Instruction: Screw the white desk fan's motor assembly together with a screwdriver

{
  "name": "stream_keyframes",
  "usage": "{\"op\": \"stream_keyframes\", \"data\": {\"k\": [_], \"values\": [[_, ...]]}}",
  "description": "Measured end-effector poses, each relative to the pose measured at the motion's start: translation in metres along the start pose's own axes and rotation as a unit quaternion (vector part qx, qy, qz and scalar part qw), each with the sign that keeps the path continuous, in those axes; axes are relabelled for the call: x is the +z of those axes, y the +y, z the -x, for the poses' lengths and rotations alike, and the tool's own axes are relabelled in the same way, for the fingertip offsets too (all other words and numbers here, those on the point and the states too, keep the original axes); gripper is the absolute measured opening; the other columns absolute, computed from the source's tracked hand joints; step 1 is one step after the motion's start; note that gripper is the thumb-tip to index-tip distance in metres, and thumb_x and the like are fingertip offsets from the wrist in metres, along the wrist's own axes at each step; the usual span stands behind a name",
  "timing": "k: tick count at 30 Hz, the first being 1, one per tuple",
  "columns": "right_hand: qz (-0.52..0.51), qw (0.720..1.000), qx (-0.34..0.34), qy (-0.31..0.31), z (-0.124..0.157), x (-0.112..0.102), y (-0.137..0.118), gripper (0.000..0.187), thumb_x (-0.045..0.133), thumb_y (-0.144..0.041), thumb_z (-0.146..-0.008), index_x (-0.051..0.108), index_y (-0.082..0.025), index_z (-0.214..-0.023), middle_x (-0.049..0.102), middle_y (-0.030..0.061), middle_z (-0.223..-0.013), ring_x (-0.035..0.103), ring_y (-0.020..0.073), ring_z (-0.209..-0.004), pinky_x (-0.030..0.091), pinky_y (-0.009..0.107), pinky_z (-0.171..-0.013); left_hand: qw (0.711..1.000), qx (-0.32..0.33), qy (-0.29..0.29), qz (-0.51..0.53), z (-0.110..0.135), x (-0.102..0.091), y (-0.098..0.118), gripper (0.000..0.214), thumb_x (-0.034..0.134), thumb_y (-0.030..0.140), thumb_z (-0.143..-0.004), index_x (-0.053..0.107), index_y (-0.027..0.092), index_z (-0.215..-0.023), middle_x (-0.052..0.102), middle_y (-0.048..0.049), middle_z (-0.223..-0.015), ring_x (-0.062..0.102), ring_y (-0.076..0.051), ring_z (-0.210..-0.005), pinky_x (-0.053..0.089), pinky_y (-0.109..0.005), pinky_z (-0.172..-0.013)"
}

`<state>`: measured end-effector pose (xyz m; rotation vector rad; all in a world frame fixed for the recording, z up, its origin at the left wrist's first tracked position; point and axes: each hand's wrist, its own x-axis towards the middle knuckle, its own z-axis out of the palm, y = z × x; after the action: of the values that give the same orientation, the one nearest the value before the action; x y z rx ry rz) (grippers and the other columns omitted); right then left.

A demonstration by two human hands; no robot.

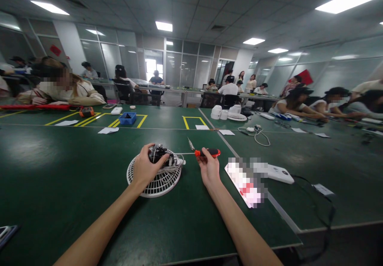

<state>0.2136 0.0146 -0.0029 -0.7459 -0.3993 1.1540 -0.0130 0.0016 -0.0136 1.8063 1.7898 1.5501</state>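
Nearest the camera, the left forearm (103, 222) and right forearm (236, 218) reached in over the tabletop (179, 226). The fingers of the left hand (144, 171) were curled around an exposed motor assembly (158, 153), which sat on a round white fan grille (164, 186) in front of the person. The right hand (209, 169) held an orange-and-black screwdriver (211, 152) by its handle, fingers pinched close, the shaft running level to the assembly's side; whether its tip met a screw could not be told.

The assembly looked dense and stiff, and its dark body seemed the place to take hold, clear of the white wires (170, 170), which would bend and might snag. The grille, probably light plastic, could crack at its thin ribs; its rim promised a safer grip.

The tabletop was dark green, smooth and faintly glossy, so parts might skid. A slim pointed metal tool (190, 143) lay just beyond the screwdriver. Farther off stood a blue bin (128, 121) near yellow tape marks (142, 121). Beyond, people (229, 86) sat before glass partitions (188, 64) beneath bright ceiling lights (164, 26).
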Motion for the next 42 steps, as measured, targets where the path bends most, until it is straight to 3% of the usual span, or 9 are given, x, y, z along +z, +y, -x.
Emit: {"op": "stream_keyframes", "data": {"k": [8,20,24,28,32,36,39,42], "values": [[0.002,1.0,-0.011,0.0,-0.0077,-0.0043,0.0032,0.045,0.094,-0.018,-0.054,0.058,-0.022,-0.081,0.068,-0.0059,-0.071,0.071,0.0141,-0.071,0.063,0.029,-0.076,1.0,-0.005,-0.004,-0.006,-0.0005,-0.0013,0.0005,0.07,0.076,0.067,-0.077,0.061,0.022,-0.128,0.071,-0.0123,-0.121,0.069,-0.034,-0.111,0.054,-0.051,-0.1],[-0.01,1.0,0.016,0.016,-0.0065,-0.0025,0.0013,0.031,0.08,-0.01,-0.059,0.059,-0.023,-0.078,0.073,-0.0031,-0.076,0.072,0.015,-0.076,0.063,0.029,-0.076,1.0,0.003,-0.003,-0.001,-0.0009,-0.0012,0.0008,0.07,0.076,0.067,-0.077,0.061,0.021,-0.128,0.071,-0.0125,-0.123,0.069,-0.033,-0.111,0.053,-0.052,-0.101],[-0.014,0.999,0.026,0.017,-0.0042,-0.0016,0.0019,0.035,0.087,-0.018,-0.063,0.059,-0.024,-0.083,0.072,-0.0035,-0.078,0.072,0.0147,-0.075,0.064,0.028,-0.073,1.0,-0.001,-0.004,0.001,-0.0008,-0.0013,0.0008,0.069,0.077,0.066,-0.076,0.061,0.021,-0.127,0.071,-0.0129,-0.121,0.069,-0.033,-0.111,0.054,-0.052,-0.1],[0.003,1.0,-0.01,0.007,-0.0025,-0.001,0.0016,0.046,0.095,-0.028,-0.062,0.057,-0.026,-0.089,0.069,-0.0078,-0.077,0.071,0.014,-0.071,0.064,0.028,-0.068,1.0,-0.002,-0.004,0.001,-0.0006,-0.001,0.0006,0.069,0.076,0.066,-0.077,0.061,0.022,-0.128,0.071,-0.0129,-0.122,0.069,-0.034,-0.112,0.054,-0.052,-0.1],[0.001,1.0,-0.016,-0.014,-0.0058,-0.002,-0.0014,0.05,0.098,-0.022,-0.056,0.06,-0.024,-0.089,0.071,-0.0065,-0.079,0.073,0.0149,-0.075,0.065,0.029,-0.074,1.0,0.002,-0.004,-0.002,-0.0003,-0.0006,-0.0004,0.071,0.075,0.068,-0.078,0.06,0.022,-0.129,0.07,-0.0132,-0.124,0.069,-0.034,-0.112,0.054,-0.052,-0.099],[-0.011,1.0,0.016,0.008,-0.0079,-0.0019,-0.0034,0.045,0.093,-0.012,-0.052,0.061,-0.021,-0.083,0.075,-0.0009,-0.08,0.075,0.0165,-0.077,0.065,0.029,-0.076,1.0,-0.001,-0.003,-0.006,-0.0002,-0.0004,-0.0001,0.071,0.075,0.068,-0.077,0.06,0.022,-0.129,0.071,-0.0132,-0.123,0.069,-0.034,-0.112,0.054,-0.052,-0.099],[-0.012,1.0,0.02,0.004,-0.0058,-0.0012,-0.0031,0.046,0.091,-0.014,-0.054,0.061,-0.022,-0.088,0.076,0.0001,-0.082,0.075,0.018,-0.079,0.065,0.03,-0.075,1.0,-0.003,-0.005,-0.006,-0.0007,-0.0003,0.0011,0.07,0.075,0.068,-0.077,0.06,0.022,-0.128,0.071,-0.013,-0.122,0.069,-0.034,-0.111,0.054,-0.052,-0.1],[0.0,1.0,0.007,0.0,-0.0031,-0.0012,-0.0025,0.05,0.092,-0.023,-0.057,0.06,-0.026,-0.096,0.074,-0.0046,-0.08,0.074,0.0174,-0.075,0.064,0.031,-0.069,1.0,-0.005,-0.007,-0.007,-0.001,0.0003,0.0014,0.069,0.076,0.068,-0.077,0.061,0.022,-0.127,0.071,-0.0128,-0.122,0.069,-0.034,-0.11,0.053,-0.053,-0.1]]}}
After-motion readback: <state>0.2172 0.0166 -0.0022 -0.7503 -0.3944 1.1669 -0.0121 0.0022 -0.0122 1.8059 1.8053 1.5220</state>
